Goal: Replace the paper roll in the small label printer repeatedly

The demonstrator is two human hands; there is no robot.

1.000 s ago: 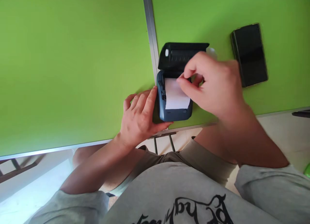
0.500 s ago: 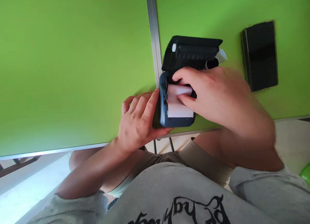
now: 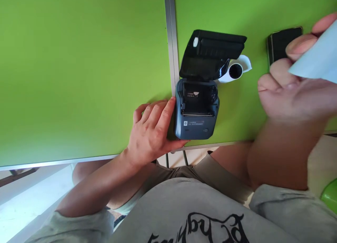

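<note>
A dark blue-grey label printer (image 3: 196, 130) sits near the table's front edge with its black lid (image 3: 210, 53) swung up. Its paper compartment (image 3: 198, 99) holds no roll, and only a small white scrap shows inside. My left hand (image 3: 151, 130) grips the printer, fingers along its left side and thumb at its front corner. Off to the right, my right hand (image 3: 286, 85) is raised above the table, closed on a roll of white paper (image 3: 319, 59). A loose strip of it hangs toward me, and the frame edge cuts off the rest.
Beside the lid stands a second white paper roll (image 3: 223, 76) with a dark core and a loose end. A black phone-like device (image 3: 281, 43) lies farther right, partly behind my right hand. A metal strip (image 3: 170, 36) divides the green tabletop (image 3: 79, 78).
My right hand has lifted the paper roll out of the printer and carried it right and up. The compartment now shows bare. My left hand keeps its place on the printer.
</note>
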